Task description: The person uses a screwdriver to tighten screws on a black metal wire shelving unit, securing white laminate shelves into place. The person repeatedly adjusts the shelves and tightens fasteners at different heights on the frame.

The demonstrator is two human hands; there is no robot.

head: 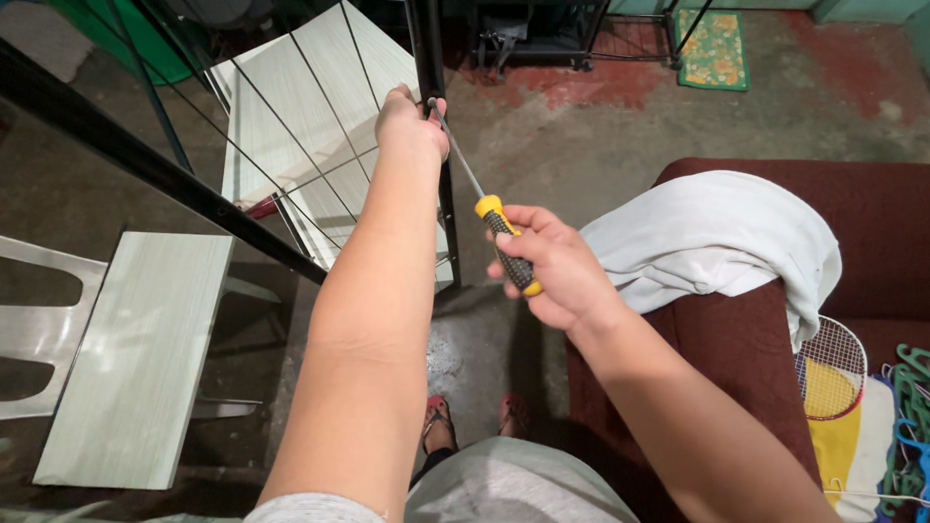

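My left hand (411, 124) grips a black metal upright post (448, 208) of a rack frame near the top centre. A screwdriver (504, 238) with a yellow and black handle is in my right hand (552, 271). Its thin shaft slants up and left, and the tip meets the post right beside my left thumb. A black crossbar (145, 160) of the same frame runs diagonally from the upper left down toward the post. Thin black wires cross in front of pale wood-grain boards (291, 116) behind the frame.
A pale wood-grain board (136, 358) lies on a grey plastic chair at the left. A dark red sofa (736, 339) with a white cloth (717, 242) stands at the right, with a racket and green hangers beside it. The concrete floor is below, my sandalled feet at the bottom centre.
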